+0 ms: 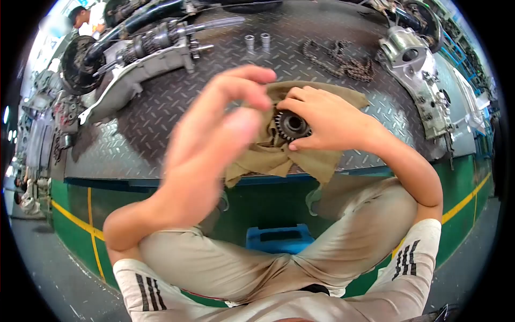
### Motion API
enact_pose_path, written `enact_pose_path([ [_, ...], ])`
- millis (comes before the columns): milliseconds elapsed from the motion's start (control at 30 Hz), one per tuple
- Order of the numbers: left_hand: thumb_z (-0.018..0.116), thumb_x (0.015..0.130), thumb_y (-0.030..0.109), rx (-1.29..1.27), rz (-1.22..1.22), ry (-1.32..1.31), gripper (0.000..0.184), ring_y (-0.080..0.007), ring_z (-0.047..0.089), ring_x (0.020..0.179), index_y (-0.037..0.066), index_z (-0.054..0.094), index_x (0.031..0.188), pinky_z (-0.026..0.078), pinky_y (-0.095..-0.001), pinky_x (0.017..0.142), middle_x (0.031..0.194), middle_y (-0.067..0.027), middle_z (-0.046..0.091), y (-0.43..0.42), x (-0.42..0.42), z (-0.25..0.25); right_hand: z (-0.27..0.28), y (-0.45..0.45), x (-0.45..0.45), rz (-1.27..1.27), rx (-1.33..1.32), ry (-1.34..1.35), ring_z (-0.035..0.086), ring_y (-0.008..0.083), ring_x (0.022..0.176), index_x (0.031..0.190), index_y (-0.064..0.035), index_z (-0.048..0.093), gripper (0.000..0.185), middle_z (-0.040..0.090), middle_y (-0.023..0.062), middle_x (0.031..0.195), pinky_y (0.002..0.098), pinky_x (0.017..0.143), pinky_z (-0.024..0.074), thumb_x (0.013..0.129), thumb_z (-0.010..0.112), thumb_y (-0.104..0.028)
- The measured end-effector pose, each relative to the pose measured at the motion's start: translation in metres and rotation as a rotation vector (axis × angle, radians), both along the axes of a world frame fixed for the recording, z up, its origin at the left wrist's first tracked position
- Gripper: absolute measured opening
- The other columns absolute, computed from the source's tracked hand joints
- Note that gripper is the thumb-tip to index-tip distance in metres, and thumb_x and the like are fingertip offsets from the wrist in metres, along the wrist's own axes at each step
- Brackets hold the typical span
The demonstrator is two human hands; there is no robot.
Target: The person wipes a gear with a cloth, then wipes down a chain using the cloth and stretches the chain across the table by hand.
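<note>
A dark toothed gear (294, 125) with a round bore sits over a brown cloth (316, 163) near the table's front edge. My right hand (330, 121) grips the gear from its right side, thumb at the bottom and fingers over the top. My left hand (217, 126) is raised to the left of the gear, smeared by motion. Its fingers are curved and apart, with nothing visible between them. Part of the cloth is hidden beneath the gear and my right hand.
On the patterned metal tabletop (134, 123) stand two metal sockets (257, 42), beside a chain (343, 61). A gear shaft assembly in a housing (145, 59) lies at left, a metal casing (418, 75) at right. Below is a blue stool (280, 236). Another person (83, 19) is at far left.
</note>
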State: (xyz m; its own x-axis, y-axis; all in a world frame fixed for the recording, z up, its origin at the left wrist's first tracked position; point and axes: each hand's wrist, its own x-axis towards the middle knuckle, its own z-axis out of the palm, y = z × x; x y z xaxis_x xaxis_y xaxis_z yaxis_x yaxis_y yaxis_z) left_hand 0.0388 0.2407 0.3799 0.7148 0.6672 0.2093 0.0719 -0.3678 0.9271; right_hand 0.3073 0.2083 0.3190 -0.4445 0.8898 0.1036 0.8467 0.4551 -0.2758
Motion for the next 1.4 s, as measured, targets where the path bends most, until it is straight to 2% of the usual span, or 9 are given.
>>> enact_pose_path([
  [133,0.062,0.097,-0.001,0.161,-0.062,0.043,0.037,-0.0257,0.058,0.131,0.004,0.056,0.133,0.05,-0.0404,0.108,0.138,-0.0156,0.057,0.018,0.031,-0.064,0.005,0.008,-0.003,-0.003,-0.003,0.179,0.064,0.0394,0.113,0.119,-0.005,0.066,0.062,0.065,0.017,0.115,0.0475,0.098,0.0532,0.068,0.092,-0.03],
  [167,0.064,0.096,0.001,0.102,-0.109,0.063,0.039,-0.0294,0.056,0.133,0.001,0.055,0.134,0.048,-0.0439,0.11,0.135,-0.0194,0.056,0.02,0.036,-0.078,0.01,0.01,-0.004,-0.068,-0.02,0.194,0.064,0.0398,0.112,0.112,-0.0052,0.065,0.058,0.064,0.0168,0.112,0.0476,0.095,0.0532,0.065,0.09,-0.027],
  [233,0.067,0.093,0.002,0.407,-0.042,0.016,0.048,-0.0391,0.055,0.132,0.0,0.05,0.137,0.047,-0.0447,0.112,0.136,-0.0235,0.054,0.023,0.043,-0.097,0.01,0.014,-0.001,-0.175,0.095,0.203,0.064,0.0406,0.105,0.109,-0.0041,0.063,0.053,0.063,0.0164,0.108,0.0469,0.091,0.0538,0.065,0.087,-0.022],
  [400,0.076,0.088,0.002,0.272,0.03,-0.046,0.074,-0.0392,0.05,0.139,-0.002,0.037,0.151,0.045,-0.0436,0.118,0.15,-0.0211,0.04,0.019,0.048,-0.084,0.02,0.018,-0.003,-0.288,0.104,0.395,0.064,0.0382,0.098,0.108,-0.0012,0.059,0.05,0.062,0.0165,0.102,0.045,0.084,0.0522,0.066,0.084,-0.013],
  [467,0.077,0.087,0.001,0.296,0.02,-0.018,0.077,-0.0396,0.049,0.141,-0.001,0.037,0.152,0.044,-0.0441,0.119,0.151,-0.0215,0.04,0.023,0.048,-0.086,0.029,0.012,-0.01,-0.347,-0.187,0.503,0.065,0.0384,0.103,0.114,-0.0001,0.06,0.055,0.063,0.0171,0.109,0.0448,0.089,0.0526,0.066,0.086,-0.01],
  [600,0.081,0.082,0.001,0.365,-0.008,0.035,0.086,-0.043,0.041,0.148,0.003,0.037,0.156,0.039,-0.0485,0.124,0.156,-0.0233,0.04,0.025,0.048,-0.094,0.009,0.007,-0.009,-0.1,0.089,0.415,0.061,0.0388,0.124,0.136,0.0,0.056,0.078,0.06,0.0191,0.13,0.0427,0.106,0.051,0.066,0.089,-0.007],
  [833,0.081,0.08,0.0,0.677,-0.077,0.025,0.083,-0.0418,0.04,0.15,0.002,0.043,0.154,0.039,-0.0501,0.123,0.156,-0.0202,0.045,0.029,0.052,-0.094,0.009,0.001,-0.01,-0.056,0.114,0.394,0.058,0.0387,0.134,0.155,-0.0016,0.044,0.1,0.056,0.0209,0.142,0.0424,0.115,0.0474,0.066,0.09,-0.002],
  [1233,0.078,0.083,-0.001,0.604,0.0,0.121,0.087,-0.0438,0.046,0.146,-0.003,0.035,0.158,0.044,-0.0485,0.12,0.161,-0.0236,0.039,0.039,0.051,-0.098,0.006,0.024,-0.002,-0.121,-0.082,0.567,0.071,0.0368,0.109,0.138,0.0013,0.057,0.063,0.072,0.0212,0.119,0.0408,0.097,0.055,0.083,0.084,-0.012],
  [1400,0.079,0.089,0.005,0.442,-0.012,0.247,0.089,-0.0492,0.041,0.149,-0.008,0.027,0.16,0.04,-0.0491,0.123,0.161,-0.0319,0.034,0.044,0.045,-0.101,0.021,0.015,0.011,-0.167,-0.126,0.308,0.07,0.0383,0.107,0.13,0.0036,0.063,0.057,0.073,0.0213,0.112,0.0429,0.099,0.054,0.083,0.085,-0.019],
])
